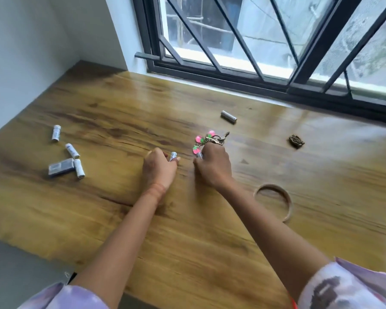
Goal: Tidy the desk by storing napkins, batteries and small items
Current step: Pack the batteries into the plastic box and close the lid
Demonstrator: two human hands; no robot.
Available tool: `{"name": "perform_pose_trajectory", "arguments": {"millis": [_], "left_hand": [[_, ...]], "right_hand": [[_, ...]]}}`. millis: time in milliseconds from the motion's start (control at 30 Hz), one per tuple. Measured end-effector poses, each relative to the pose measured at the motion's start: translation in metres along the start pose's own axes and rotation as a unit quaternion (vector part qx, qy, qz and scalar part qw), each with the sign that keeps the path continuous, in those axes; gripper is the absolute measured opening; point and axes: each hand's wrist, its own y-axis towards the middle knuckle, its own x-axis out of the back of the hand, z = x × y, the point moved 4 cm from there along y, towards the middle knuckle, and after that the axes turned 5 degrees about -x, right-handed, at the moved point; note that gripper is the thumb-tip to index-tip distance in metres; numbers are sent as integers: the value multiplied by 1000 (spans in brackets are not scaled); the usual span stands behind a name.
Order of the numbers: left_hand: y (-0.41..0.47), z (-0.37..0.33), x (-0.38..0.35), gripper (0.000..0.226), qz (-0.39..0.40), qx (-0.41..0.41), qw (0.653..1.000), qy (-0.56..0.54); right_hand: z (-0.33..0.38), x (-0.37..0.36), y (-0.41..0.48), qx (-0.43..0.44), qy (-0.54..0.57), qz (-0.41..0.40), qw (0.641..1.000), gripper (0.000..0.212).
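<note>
Collecting step. Left hand (159, 168) grip curled round a small white cylindrical battery (173, 156), mid-frame. Right hand (213, 168) grip pinches a grey battery (198, 155) beside the pink-green charm keychain (202, 141). Three white batteries (72, 150) lie loose centre-left on the wooden desk (187, 253). Next probably needs a container; none visible.

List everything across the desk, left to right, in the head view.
white batteries beside a grey pack → left hand gripping a battery → right hand holding the keychain → grey battery → wooden ring → small dark metal piece
</note>
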Motion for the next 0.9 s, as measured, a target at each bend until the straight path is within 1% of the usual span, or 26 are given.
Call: {"name": "perform_pose_trajectory", "arguments": {"millis": [33, 100, 167, 200, 233, 267, 300, 367, 400, 433, 500, 633, 800, 867, 900], "left_hand": [[2, -1, -1, 33, -1, -6, 1000, 11], [5, -5, -1, 29, 7, -16, 999, 32], [3, -8, -1, 26, 26, -23, 999, 32], [-1, -10, -1, 25, 38, -24, 999, 21], [-6, -11, -2, 23, 48, -24, 999, 1], [-13, -12, -3, 22, 57, -19, 998, -37], [-20, -13, -5, 20, 68, -5, 993, -92], [-38, -16, -7, 17, 83, 28, 975, -202], [-48, -20, -7, 16, 91, 36, 968, -233], [-58, -24, -8, 15, 99, 41, 960, -260], [-79, -33, -7, 17, 114, 44, 944, -306], [-124, -45, -12, 18, 112, 37, 928, -353], [-186, -68, -28, 20, 142, 15, 919, -367], [-210, -80, -34, 18, 163, 0, 915, -369], [-222, -88, -37, 16, 181, -14, 912, -368]], "right_hand": [[-1, -1, 1, 0, -6, 1, 1000, 26], [-4, -1, 3, -3, 27, 10, 1000, 21], [-8, 4, 3, -27, 125, 27, 991, 17], [-11, 7, 0, -51, 180, 42, 981, 16], [-15, 9, -2, -83, 236, 60, 966, 14], [-19, 10, -6, -120, 296, 85, 944, 15], [-23, 9, -11, -158, 358, 115, 913, 17], [-27, 13, -25, -207, 451, 170, 851, 13], [-29, 18, -34, -215, 469, 185, 837, 11], [-32, 23, -42, -214, 477, 191, 831, 11], [-38, 36, -60, -200, 483, 194, 830, 13], [-58, 66, -101, -187, 499, 191, 824, 16], [-105, 95, -150, -216, 529, 168, 804, 11], [-123, 107, -166, -225, 543, 162, 793, 9], [-132, 114, -174, -224, 552, 156, 788, 11]]}}
